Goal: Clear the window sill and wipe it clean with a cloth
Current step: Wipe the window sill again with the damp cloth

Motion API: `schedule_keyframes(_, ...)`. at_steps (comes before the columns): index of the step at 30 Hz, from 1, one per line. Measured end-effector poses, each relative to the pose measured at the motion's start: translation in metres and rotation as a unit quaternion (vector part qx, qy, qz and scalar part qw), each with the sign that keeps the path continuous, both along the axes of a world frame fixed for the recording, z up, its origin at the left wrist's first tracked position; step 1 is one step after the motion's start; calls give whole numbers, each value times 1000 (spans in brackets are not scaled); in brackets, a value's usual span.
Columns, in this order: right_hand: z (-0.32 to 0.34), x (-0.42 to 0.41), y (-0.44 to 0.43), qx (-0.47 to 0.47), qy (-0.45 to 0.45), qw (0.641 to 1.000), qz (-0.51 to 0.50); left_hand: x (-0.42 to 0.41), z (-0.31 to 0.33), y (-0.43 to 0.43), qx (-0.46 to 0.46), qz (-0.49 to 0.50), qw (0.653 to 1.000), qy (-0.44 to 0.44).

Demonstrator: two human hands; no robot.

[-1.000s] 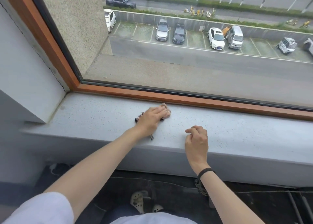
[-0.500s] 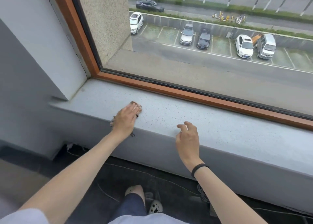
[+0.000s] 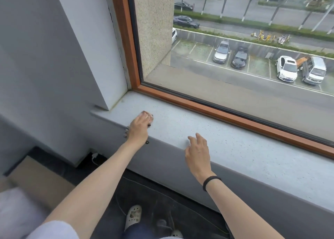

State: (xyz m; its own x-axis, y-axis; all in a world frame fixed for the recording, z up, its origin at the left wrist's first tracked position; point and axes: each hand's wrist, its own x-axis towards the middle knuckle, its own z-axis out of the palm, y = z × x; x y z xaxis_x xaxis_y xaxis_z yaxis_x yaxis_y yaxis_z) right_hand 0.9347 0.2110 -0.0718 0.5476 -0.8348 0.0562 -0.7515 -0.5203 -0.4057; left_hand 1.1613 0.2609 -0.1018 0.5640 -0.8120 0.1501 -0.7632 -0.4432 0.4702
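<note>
The left hand (image 3: 139,130) lies palm down on the cloth (image 3: 126,132), fingers flat and pressing it to the window sill (image 3: 235,148) near the sill's left end, close to the front edge. Only dark bits of cloth show around the hand. The right hand (image 3: 197,155) is at the sill's front edge, fingers loose and spread, holding nothing, a black band (image 3: 211,181) on its wrist

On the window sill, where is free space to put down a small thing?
The window sill is bare from the right hand rightward, between the wooden frame and the front edge. A smaller bare patch lies between the two hands. It is crowded only at the left end, where the left hand presses the cloth.
</note>
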Motion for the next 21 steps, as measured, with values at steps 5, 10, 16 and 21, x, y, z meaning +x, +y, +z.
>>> schedule_keyframes(5, 2, 53, 5, -14, 25, 999, 30, 1, 0, 25, 1, -266, 963, -33)
schedule_keyframes(10, 4, 77, 11, -14, 41, 999, 27, 96, -2, 37, 15, -68, 997, 13)
schedule_keyframes(16, -4, 113, 21, 3, 71, 997, 35, 32, -17, 37, -55, -172, 983, -20)
schedule_keyframes(21, -21, 138, 28, 12, 140, 988, 68, 112, -26, 68, -55, -181, 981, -43)
